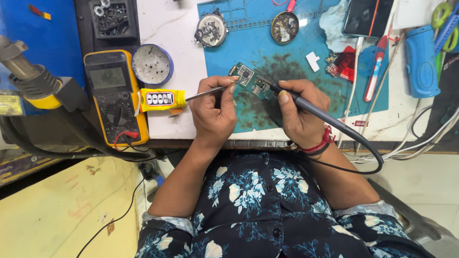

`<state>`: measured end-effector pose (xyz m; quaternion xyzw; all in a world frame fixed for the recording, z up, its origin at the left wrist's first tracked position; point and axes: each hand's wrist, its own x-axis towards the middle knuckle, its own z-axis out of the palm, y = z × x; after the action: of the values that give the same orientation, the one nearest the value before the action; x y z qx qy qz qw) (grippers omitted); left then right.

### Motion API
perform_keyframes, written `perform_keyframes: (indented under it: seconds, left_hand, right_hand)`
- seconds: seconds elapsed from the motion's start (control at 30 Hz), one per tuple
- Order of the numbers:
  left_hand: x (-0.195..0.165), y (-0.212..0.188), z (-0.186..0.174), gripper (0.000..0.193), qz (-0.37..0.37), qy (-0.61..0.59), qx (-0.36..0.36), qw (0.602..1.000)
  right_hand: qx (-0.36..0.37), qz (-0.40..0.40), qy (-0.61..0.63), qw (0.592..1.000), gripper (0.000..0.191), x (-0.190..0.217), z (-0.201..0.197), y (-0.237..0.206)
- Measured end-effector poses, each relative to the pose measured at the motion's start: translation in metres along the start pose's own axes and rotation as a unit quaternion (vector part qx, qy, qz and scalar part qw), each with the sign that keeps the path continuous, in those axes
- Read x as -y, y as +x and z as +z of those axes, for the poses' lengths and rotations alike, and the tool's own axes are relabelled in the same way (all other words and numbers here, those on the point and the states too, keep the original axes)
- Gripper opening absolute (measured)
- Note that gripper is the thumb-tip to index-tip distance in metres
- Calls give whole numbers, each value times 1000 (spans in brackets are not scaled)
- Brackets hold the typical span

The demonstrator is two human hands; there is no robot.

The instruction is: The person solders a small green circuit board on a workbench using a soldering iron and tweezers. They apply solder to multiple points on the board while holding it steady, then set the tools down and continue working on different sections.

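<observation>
I count two bare hands, left (213, 112) and right (299, 112), one small green circuit board (251, 81), one grey-handled soldering iron (311, 107), one pair of thin metal tweezers (210, 91), one yellow handheld multimeter (114, 98), one yellow glue tube (160, 99), and two round metal tins (285, 27).

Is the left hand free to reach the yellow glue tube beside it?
Probably not at once: the left hand holds tweezers on the circuit board. The glue tube lies close by on the table, nothing between.
</observation>
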<state>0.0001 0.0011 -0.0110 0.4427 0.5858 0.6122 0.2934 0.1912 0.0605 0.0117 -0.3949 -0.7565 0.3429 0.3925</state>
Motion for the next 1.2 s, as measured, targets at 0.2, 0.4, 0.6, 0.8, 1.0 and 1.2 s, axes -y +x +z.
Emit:
perform_keyframes:
  seconds: [0.2,0.4,0.6,0.8,1.0,1.2]
  left_hand:
    - [-1,0,2,11,7,35,8,999]
    - [-3,2,2,12,26,53,9,998]
    - [-4,2,3,11,1,51,5,999]
    - [-4,2,1,12,-4,54,5,999]
    - [-4,2,2,12,6,50,7,999]
    - [-4,1,1,11,3,45,5,999]
  right_hand:
    - [13,-3,-47,999,14,5,1,5]
    - [38,-32,-61,997,15,8,1,9]
    - [43,-28,-62,997,16,9,2,10]
    - [39,-40,-60,997,15,8,3,10]
    - [43,-30,-63,997,16,10,2,10]
    - [40,-38,-56,997,16,11,3,11]
